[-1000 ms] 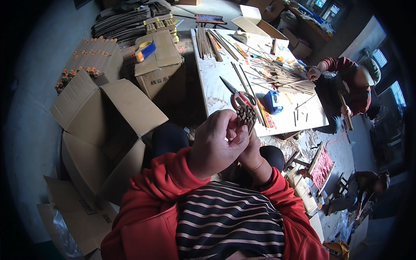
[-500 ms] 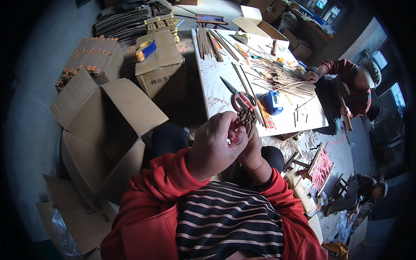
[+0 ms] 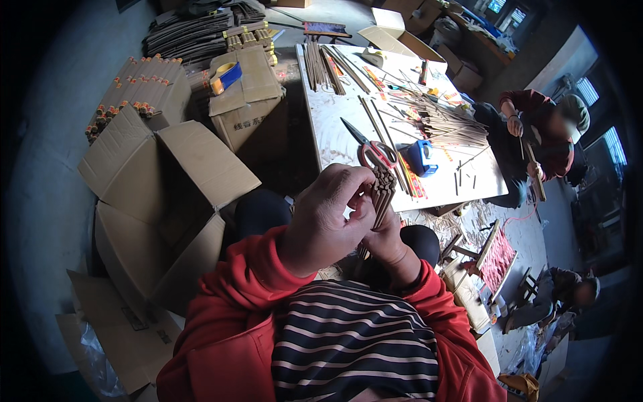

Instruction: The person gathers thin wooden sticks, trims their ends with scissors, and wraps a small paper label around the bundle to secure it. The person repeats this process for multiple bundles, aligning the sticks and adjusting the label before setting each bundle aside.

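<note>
One curled left hand (image 3: pixel 328 211) pinched the brown stick bundle (image 3: pixel 383 195), ends angled upward; below it sat the right hand (image 3: pixel 388 241), its grip too hidden for me to tell remotely, with the table (image 3: pixel 483 175) just beyond. Light, even pressure, I judged, suited level ends.

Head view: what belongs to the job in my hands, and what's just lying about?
Apparently part of the job:
bundle of brown sticks, between the left hand and right hand
probably the loose sticks on the table

Apparently just lying about:
scissors
tape dispenser
open cardboard box
</note>
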A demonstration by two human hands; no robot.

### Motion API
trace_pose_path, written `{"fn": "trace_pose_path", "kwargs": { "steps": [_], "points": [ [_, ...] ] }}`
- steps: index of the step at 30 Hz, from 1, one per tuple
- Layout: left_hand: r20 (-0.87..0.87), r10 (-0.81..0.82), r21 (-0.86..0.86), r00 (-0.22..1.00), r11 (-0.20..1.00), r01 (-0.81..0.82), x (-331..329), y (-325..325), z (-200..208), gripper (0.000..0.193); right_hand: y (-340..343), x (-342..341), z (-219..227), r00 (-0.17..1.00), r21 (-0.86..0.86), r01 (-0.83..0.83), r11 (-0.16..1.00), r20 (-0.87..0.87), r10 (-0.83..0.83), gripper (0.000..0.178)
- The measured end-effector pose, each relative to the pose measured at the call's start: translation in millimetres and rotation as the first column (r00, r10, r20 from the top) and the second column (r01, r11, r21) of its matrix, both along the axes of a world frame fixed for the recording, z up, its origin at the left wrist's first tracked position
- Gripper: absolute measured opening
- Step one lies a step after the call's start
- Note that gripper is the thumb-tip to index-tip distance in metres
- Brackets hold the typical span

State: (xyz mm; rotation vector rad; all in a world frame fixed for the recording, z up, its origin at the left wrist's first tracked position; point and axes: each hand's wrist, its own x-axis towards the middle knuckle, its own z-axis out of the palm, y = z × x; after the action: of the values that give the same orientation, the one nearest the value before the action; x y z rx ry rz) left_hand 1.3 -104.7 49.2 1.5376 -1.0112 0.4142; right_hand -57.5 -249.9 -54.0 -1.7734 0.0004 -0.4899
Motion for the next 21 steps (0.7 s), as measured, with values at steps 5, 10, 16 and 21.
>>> {"fn": "trace_pose_path", "kwargs": {
  "steps": [5, 10, 16, 21],
  "points": [
    [-0.175, -0.096, -0.037, 0.98, 0.995, 0.091, 1, 4, 3, 0.033, -1, -7, 30, 0.974, 0.037, -0.188, 0.982, -0.121, 0.191, 0.036],
    [-0.375, -0.51, -0.106, 0.774, 0.853, 0.511, 23, 13, 4, 0.041, -1, -12, 47, 0.845, 0.263, -0.393, 0.881, -0.274, 0.458, 0.022],
    [-0.501, -0.62, -0.11, 0.603, 0.737, 0.667, 44, 29, 17, 0.037, -7, -8, 65, 0.724, 0.284, -0.504, 0.816, -0.376, 0.579, 0.023],
    [-0.401, -0.37, 0.07, 0.838, 0.9, 0.431, 31, 29, 18, 0.034, -6, -6, 60, 0.74, 0.326, -0.448, 0.832, -0.387, 0.55, 0.026]
  ]
}}
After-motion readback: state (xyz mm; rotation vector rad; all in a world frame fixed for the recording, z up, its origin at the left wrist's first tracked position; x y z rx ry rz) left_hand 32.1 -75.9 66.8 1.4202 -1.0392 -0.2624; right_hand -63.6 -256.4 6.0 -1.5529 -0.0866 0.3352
